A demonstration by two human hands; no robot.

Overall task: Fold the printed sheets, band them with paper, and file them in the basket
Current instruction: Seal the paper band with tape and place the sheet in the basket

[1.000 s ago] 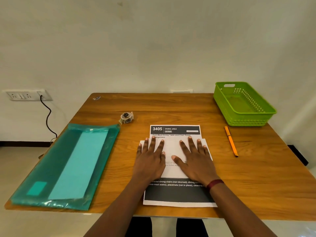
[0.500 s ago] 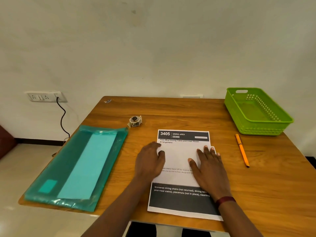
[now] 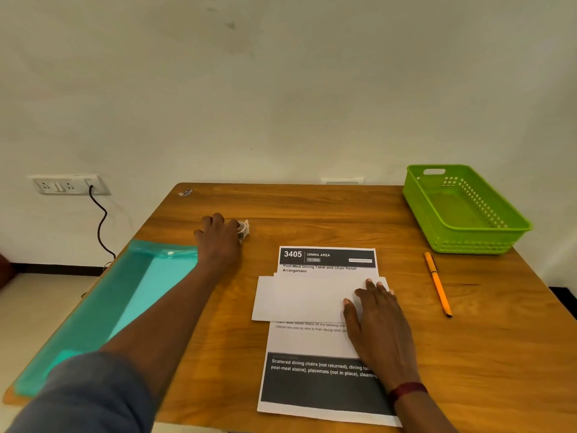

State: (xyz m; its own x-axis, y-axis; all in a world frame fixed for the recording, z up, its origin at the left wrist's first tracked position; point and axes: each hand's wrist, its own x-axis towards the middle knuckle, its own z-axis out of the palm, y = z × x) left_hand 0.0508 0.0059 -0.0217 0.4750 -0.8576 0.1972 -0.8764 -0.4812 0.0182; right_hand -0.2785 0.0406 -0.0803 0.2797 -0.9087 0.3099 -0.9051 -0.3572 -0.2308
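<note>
A printed sheet (image 3: 324,257) headed "3405 DINING AREA" lies lengthwise in front of me on the wooden table (image 3: 312,207). Across its middle lies a folded white paper (image 3: 296,298). My right hand (image 3: 379,320) rests flat on that paper's right end, fingers straight. My left hand (image 3: 218,237) is stretched out to the far left of the sheet, its fingers curled over a small tape roll (image 3: 244,229), which it mostly hides. The green plastic basket (image 3: 487,229) stands at the table's far right corner with nothing in it.
An orange pen (image 3: 437,282) lies between the sheet and the basket. A teal plastic folder (image 3: 103,307) covers the table's left side under my left forearm. A wall socket (image 3: 68,184) with a black cable (image 3: 100,223) is at the left. A small scrap (image 3: 185,192) lies at the far left corner.
My left hand has left the folded paper and reached forward and left onto the tape roll. My right hand has slid to the paper's right end and stayed flat.
</note>
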